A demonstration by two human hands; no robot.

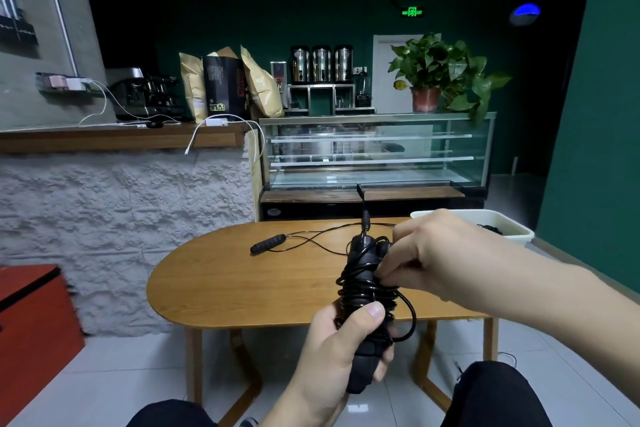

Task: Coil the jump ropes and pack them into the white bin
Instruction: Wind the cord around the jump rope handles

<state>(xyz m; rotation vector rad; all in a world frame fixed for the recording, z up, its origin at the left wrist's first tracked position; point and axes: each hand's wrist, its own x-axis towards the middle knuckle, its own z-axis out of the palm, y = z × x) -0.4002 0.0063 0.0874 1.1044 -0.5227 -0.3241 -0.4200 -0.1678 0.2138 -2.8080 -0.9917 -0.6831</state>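
Left hand: low in the middle of the view, fingers and thumb curled round the lower part of the black handles, thumb pressed on the front just below the wound cord.
Right hand: reaching in from the right, fingertips pinching the cord at the right side of the bundle, the other fingers curled.
Held jump rope: two black handles side by side, upright and tilted slightly, cord wound round their middle in several turns; a loose loop hanging out at the lower right, beside the left thumb; bottom end sticking out below the left palm.
Second jump rope: black handle lying on the counter, behind and left of the hands, thin cord trailing right towards the bundle; far end hidden behind the hands.
Counter: oval, wooden, in front of the knees.
White bin: on the counter's far right end, partly hidden by the right hand, something dark inside, too small to tell.
Glass display case: behind the counter.
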